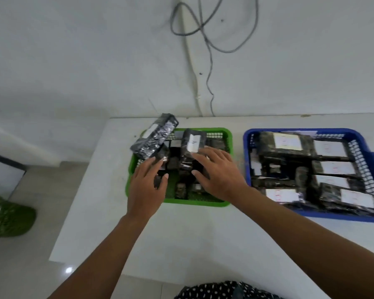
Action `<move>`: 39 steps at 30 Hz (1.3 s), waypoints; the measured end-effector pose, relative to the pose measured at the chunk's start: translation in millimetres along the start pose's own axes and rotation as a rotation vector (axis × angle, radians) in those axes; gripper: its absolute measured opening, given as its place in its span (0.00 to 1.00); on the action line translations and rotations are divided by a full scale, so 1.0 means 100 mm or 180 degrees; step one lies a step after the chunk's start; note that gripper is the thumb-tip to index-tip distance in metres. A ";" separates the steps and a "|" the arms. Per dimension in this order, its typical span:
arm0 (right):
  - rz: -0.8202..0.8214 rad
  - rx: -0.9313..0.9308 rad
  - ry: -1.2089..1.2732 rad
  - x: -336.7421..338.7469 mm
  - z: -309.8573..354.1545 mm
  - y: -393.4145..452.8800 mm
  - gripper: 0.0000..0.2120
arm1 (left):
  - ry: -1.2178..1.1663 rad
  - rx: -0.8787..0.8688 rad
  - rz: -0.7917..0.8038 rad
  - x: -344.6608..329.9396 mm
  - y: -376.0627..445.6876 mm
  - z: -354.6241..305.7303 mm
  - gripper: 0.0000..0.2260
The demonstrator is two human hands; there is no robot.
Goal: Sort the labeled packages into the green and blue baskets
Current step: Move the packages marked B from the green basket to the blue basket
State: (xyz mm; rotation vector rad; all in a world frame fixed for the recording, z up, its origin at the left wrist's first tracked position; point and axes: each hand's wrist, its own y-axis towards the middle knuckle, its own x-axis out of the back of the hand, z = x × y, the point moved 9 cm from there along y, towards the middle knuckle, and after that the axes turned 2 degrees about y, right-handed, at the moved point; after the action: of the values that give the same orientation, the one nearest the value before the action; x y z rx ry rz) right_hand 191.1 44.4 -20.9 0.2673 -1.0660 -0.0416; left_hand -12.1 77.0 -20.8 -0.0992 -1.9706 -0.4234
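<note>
A green basket (194, 204) sits mid-table with several black-wrapped packages in it. One package with a white label (191, 143) stands tilted near its middle. A long shiny black package (154, 137) leans over the basket's far left corner. My left hand (147, 186) reaches over the basket's left side, fingers apart above small packages. My right hand (218, 171) lies spread over the packages in the basket's right half, fingertips touching the labelled one. To the right, a blue basket (333, 214) is packed with black packages bearing white labels marked in red.
The white table (203, 244) butts against the white wall, with its left edge close to the green basket. A grey cable (209, 67) hangs down the wall behind. A green woven object (7, 216) sits on the floor at left.
</note>
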 end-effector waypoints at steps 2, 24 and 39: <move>0.0018 0.0033 0.0042 -0.20 0.23 0.10 0.25 | 0.0076 0.0009 0.0060 0.05 -0.01 0.28 0.20; 0.0897 -0.2570 0.2608 -1.79 0.66 0.44 0.21 | -0.1206 0.0367 0.0445 -0.21 0.20 1.44 0.21; 0.0755 -0.3201 0.3423 -1.54 0.45 0.27 0.11 | -0.1829 0.1052 0.0220 -0.19 0.22 1.55 0.17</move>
State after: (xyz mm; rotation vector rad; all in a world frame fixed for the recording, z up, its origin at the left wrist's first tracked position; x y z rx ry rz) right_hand 74.3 86.9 -126.1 -0.6989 0.0824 -0.1884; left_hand -132.5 152.2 -89.5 -0.0830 -2.5663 -0.0108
